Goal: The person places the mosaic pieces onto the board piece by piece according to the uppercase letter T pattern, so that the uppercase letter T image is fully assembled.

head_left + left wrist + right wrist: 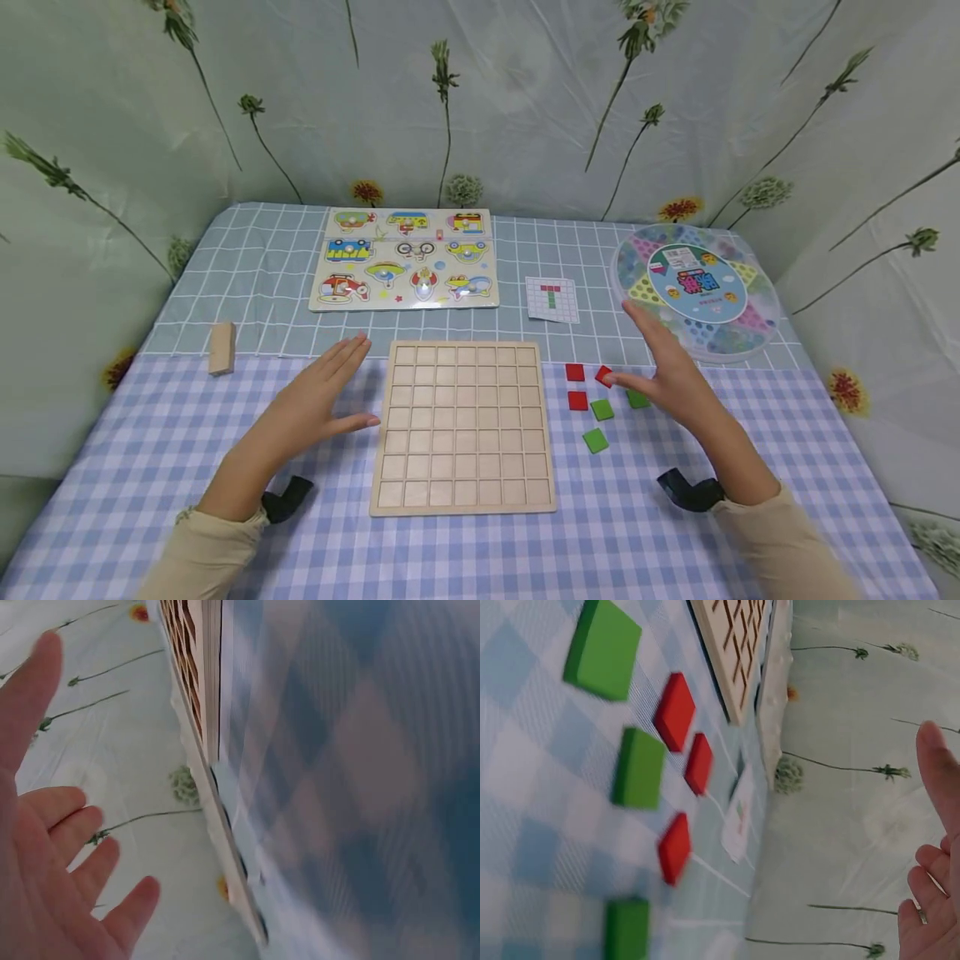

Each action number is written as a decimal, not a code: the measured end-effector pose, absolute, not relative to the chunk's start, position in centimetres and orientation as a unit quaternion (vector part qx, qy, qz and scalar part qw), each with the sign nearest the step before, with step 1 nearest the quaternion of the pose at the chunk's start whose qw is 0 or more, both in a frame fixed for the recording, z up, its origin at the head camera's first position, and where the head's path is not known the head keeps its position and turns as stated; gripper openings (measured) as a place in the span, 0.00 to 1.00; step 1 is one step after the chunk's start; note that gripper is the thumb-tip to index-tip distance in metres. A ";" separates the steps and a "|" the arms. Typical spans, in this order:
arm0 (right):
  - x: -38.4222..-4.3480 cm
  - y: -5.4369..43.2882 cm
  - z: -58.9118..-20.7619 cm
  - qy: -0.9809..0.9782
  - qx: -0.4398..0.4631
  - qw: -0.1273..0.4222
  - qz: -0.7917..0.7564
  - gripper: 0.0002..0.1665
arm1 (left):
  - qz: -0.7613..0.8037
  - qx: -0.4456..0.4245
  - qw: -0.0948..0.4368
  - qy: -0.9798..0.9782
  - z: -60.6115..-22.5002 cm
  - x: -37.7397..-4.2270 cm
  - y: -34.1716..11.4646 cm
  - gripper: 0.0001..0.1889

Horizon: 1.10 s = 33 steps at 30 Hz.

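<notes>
A square wooden grid board (464, 512) lies flat in the middle of the table. To its left my left hand (311, 404) hovers with fingers extended and thumb apart, holding nothing. On the other side, my right hand (670, 379) is spread above the table, also holding nothing. Red square tiles (577, 401) and green square tiles (596, 440) lie loose between the board and the right hand. The right thumb overlaps one red tile in the head view; the right wrist view shows the hand (934, 892) apart from the tiles.
Behind the board lies a wooden vehicle puzzle (405, 258). A small paper card (552, 300) with a red and green T pattern is right of it. A round game box (738, 292) sits at the back right, a wooden block (222, 348) at the left.
</notes>
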State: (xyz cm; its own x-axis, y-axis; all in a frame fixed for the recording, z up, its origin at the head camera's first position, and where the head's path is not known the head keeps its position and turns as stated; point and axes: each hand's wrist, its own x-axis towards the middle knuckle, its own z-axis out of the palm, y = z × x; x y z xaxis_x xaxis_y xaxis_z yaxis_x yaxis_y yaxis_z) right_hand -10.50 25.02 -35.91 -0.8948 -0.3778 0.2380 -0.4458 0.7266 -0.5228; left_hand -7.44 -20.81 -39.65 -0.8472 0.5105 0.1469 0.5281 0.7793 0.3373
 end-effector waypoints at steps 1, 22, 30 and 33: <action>-10.6 24.8 -36.3 -0.926 0.220 0.055 0.300 0.57 | -0.200 -0.271 0.012 -0.942 -40.0 -7.4 -20.5 0.52; -12.0 22.5 -42.6 -0.908 0.167 -0.050 0.380 0.38 | -0.365 -0.235 -0.108 -0.895 -43.2 -6.5 -19.0 0.52; -12.1 22.8 -43.3 -0.916 0.151 -0.073 0.366 0.32 | -0.368 -0.244 -0.110 -0.890 -43.9 -6.7 -19.5 0.51; -12.1 22.9 -43.4 -0.919 0.156 -0.070 0.356 0.27 | -0.368 -0.250 -0.108 -0.889 -44.1 -6.8 -19.6 0.50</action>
